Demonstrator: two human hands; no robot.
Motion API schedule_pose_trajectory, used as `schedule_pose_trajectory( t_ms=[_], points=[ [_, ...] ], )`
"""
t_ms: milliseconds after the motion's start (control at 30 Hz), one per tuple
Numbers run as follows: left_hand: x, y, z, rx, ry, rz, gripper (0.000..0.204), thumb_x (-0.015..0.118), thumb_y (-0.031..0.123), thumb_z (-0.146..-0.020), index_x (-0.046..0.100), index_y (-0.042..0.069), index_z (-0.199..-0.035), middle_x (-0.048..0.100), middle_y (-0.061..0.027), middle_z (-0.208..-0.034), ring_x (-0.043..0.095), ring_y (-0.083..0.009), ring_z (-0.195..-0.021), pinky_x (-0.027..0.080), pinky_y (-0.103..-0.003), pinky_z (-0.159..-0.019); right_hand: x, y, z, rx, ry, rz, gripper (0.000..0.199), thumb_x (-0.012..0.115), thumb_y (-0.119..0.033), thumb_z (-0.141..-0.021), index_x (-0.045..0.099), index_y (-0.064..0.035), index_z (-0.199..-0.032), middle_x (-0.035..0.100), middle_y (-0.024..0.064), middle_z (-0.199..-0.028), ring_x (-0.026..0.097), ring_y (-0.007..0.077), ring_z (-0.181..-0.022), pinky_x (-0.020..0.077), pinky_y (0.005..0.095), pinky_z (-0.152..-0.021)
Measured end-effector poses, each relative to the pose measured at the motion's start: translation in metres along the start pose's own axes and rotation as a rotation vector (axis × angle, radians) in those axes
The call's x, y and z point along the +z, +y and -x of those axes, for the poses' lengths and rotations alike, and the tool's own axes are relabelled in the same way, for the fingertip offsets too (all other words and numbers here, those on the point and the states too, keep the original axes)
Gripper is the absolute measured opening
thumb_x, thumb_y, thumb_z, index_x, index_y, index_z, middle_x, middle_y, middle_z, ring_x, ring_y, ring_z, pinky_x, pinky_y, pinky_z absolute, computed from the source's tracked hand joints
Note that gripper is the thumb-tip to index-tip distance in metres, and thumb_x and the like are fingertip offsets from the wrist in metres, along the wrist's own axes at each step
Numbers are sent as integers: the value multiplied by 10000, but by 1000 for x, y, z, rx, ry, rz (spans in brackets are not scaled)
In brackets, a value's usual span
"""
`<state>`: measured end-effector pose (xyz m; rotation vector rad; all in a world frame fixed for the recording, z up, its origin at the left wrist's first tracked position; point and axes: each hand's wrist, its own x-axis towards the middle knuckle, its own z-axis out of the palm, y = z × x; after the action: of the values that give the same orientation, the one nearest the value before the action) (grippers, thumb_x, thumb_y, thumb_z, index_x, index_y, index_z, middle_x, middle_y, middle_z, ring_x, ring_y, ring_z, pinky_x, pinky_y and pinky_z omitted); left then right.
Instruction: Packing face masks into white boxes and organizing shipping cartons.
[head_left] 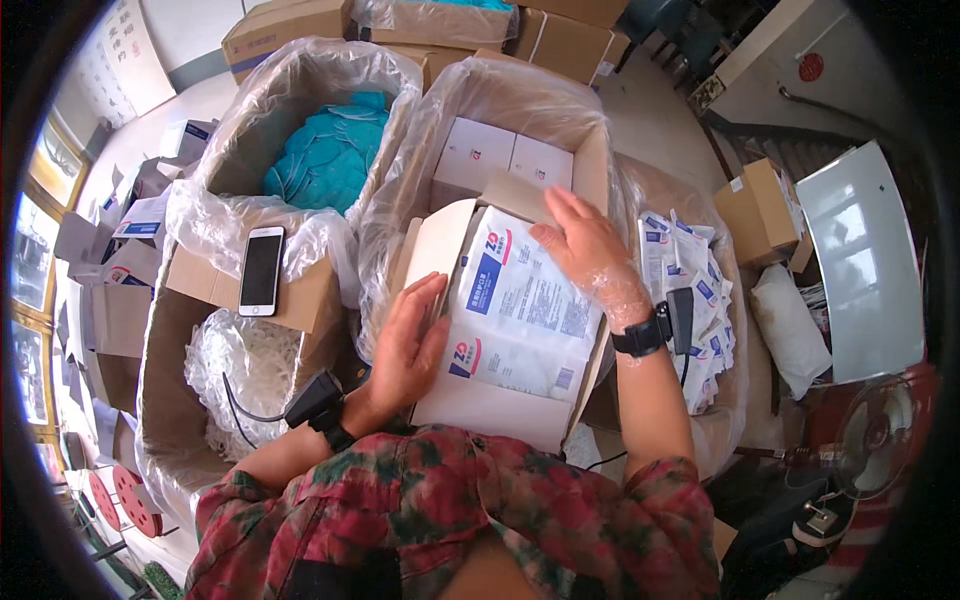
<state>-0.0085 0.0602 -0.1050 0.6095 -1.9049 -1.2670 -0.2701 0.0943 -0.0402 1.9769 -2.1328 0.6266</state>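
In front of me an open white carton (497, 424) holds flat white packets (525, 300) with blue and red print, in a far row and a near row. My left hand (412, 342) lies along the carton's left side flap, fingers stretched out and nothing in them. Over the far right part of the packets is my right hand (592, 255), its fingers extended and its palm turned toward the packets. I cannot tell whether it touches them. Something thin and clear shines on this hand near the wrist. Each wrist wears a black strap with a small device.
Lined boxes hold white cartons (475, 155), teal masks (330, 150) and white strap-like pieces (235, 370). Loose packets (690, 290) fill a bin to the right. A phone (262, 271) lies on a cardboard flap. Farther right are a white pillow-shaped bag (790, 330) and a fan (875, 435).
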Motion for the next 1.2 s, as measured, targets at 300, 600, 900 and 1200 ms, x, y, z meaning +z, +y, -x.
schedule_pose_trajectory(
  t_ms=[300,600,900,1200],
  points=[
    [8,-5,-7,-68,39,23,389,517,-9,-866,451,-36,-1248,498,-197,-1228,473,-306,-1195,353,-351,-1020,-9,-6,-23,293,-431,-87,507,446,-493,-923,681,-46,-870,648,195,-817,627,384,-805,477,427,-748],
    [26,-15,-23,-120,134,66,357,520,58,-890,467,-27,-1233,523,-197,-1171,496,-307,-1143,371,-344,-988,-47,-3,3,64,201,-204,327,601,-263,-882,624,-19,-1098,636,179,-1068,598,317,-1018,465,370,-875],
    [33,-34,-49,-148,191,247,386,558,83,-878,487,-27,-1241,546,-164,-1157,551,-237,-1059,434,-304,-902,-46,-71,105,-55,-110,-168,396,737,-293,-744,637,-63,-1051,605,140,-984,585,333,-926,482,398,-810],
    [29,-24,-55,-168,191,219,396,565,120,-885,494,-20,-1249,564,-129,-1171,547,-191,-1043,440,-291,-891,-79,-101,98,-158,-174,-23,271,708,-233,-733,561,-66,-886,529,92,-853,560,284,-812,478,380,-712]
  ],
)
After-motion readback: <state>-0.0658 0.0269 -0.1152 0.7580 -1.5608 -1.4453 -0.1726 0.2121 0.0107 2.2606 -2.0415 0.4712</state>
